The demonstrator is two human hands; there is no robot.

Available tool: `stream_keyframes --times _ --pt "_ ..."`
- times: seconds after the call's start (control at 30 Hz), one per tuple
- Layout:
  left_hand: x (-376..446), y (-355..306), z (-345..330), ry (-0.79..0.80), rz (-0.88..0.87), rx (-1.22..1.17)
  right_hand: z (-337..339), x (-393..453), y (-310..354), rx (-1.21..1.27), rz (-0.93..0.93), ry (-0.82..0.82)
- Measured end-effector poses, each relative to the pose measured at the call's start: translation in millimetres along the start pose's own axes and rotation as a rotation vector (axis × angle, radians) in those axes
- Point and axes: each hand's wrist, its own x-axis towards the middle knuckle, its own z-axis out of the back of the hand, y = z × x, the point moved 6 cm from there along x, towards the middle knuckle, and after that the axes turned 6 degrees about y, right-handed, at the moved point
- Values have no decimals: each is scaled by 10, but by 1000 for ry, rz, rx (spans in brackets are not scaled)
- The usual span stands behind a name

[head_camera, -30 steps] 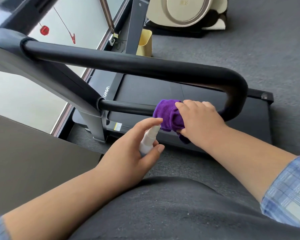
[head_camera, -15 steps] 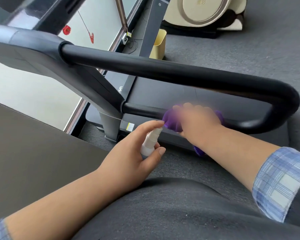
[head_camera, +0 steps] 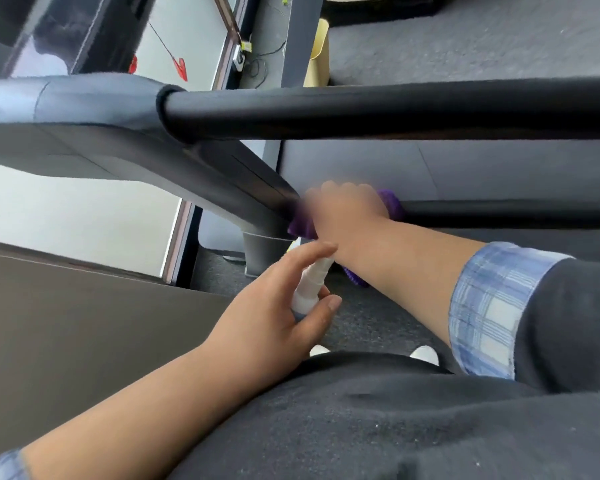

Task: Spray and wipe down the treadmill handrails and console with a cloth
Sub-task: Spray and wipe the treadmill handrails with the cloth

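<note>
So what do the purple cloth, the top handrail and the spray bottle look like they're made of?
Purple cloth: probably microfibre, from its fuzzy, ribbed pile.
Top handrail: seemingly foam or rubber padding, matt black, ending in a thick lip at the grey frame.
Spray bottle: likely plastic, smooth white.

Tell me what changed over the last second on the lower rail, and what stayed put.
The right hand slid the purple cloth along the lower handrail from near its curved outer end to the joint with the upright post. It grips the cloth throughout. The left hand keeps holding the white spray bottle just below, forefinger on top.
</note>
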Motion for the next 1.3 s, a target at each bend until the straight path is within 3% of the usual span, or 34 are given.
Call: stream_keyframes --times 0.33,0.53,0.67,0.9,1.1,1.3 --pt "214 39 204 130 -196 22 25 -444 -613 32 -102 -72" --pt "83 386 402 89 -153 32 11 -363 -572 65 -66 -26" --pt "4 533 482 73 -123 52 55 -272 -322 48 8 -83" --pt "114 274 326 141 -178 35 23 -95 36 56 -28 -112" --pt "291 -103 99 188 -245 7 49 -495 -512 102 -87 -87" --pt "389 -361 -40 108 -210 14 -6 -1006 -1370 73 -152 -78"
